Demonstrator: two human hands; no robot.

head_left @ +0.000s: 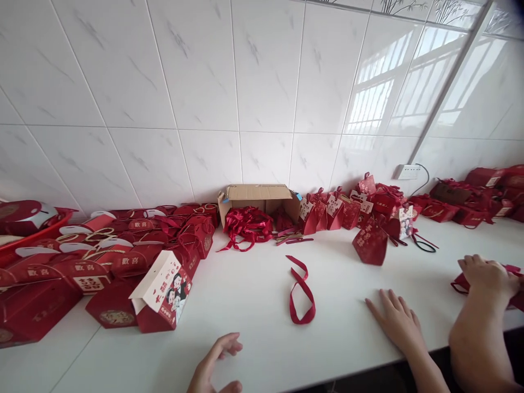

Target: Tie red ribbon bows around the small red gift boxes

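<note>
My left hand hovers at the white table's near edge, fingers loosely curled and apart, holding nothing. My right hand lies flat on the table, palm down, fingers spread. Between them, a little farther back, a loose red ribbon lies looped on the table. At the far right another person's hand presses on a red item that is partly hidden under it.
Red gift boxes are piled at the left, one with a white cartoon flap. An open cardboard box with red ribbons stands against the tiled wall. More red boxes and bags fill the back right.
</note>
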